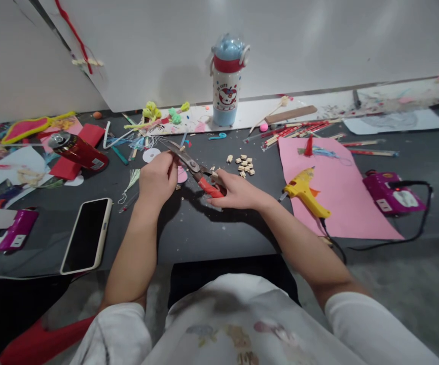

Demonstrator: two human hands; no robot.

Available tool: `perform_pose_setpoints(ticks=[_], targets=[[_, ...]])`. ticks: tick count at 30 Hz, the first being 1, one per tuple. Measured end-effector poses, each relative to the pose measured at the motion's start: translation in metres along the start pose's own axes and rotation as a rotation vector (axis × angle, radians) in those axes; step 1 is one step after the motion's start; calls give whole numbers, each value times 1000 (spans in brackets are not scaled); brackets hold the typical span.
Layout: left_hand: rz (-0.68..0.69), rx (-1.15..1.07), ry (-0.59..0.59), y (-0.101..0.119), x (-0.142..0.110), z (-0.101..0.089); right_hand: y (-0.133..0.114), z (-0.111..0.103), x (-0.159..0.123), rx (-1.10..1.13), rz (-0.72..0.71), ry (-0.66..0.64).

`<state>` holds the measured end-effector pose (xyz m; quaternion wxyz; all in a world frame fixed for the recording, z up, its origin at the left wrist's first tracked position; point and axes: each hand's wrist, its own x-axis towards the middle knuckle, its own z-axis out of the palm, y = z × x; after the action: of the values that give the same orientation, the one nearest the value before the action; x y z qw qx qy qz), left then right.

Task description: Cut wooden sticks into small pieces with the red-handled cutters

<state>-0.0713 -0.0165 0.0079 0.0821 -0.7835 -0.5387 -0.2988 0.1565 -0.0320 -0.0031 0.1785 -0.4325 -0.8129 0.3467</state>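
Observation:
My right hand (238, 190) is wrapped around the red handles of a pair of scissors (192, 166), whose metal blades point up and left. Beside the blades, my left hand (156, 175) is closed in a pinch. A pale tip of a thin wooden stick (182, 148) shows at the blades by its fingers; the rest is hidden. To the right of the scissors lies a loose group of short cut wooden pieces (245, 165). Under the blades, a pink round thing (182, 175) is partly covered.
A bottle (226, 86) stands at the back. On the right, a yellow glue gun (306, 192) rests on pink paper (360, 213), beside a purple power box (394, 192). On the left are a phone (86, 235), a tilted red can (78, 151) and craft scraps. Bundled sticks (299, 133) lie behind.

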Motion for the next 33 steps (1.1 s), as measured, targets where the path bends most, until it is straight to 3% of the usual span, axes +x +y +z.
perform_pose_setpoints(ticks=[14,23,33], targets=[[-34,-210,95,2,3,14,15,0,5,14,-5,130],[-59,-171,88,6,1,19,24,4,7,-38,-69,171],[-64,-204,128,-6,0,35,29,4,10,-114,-76,205]])
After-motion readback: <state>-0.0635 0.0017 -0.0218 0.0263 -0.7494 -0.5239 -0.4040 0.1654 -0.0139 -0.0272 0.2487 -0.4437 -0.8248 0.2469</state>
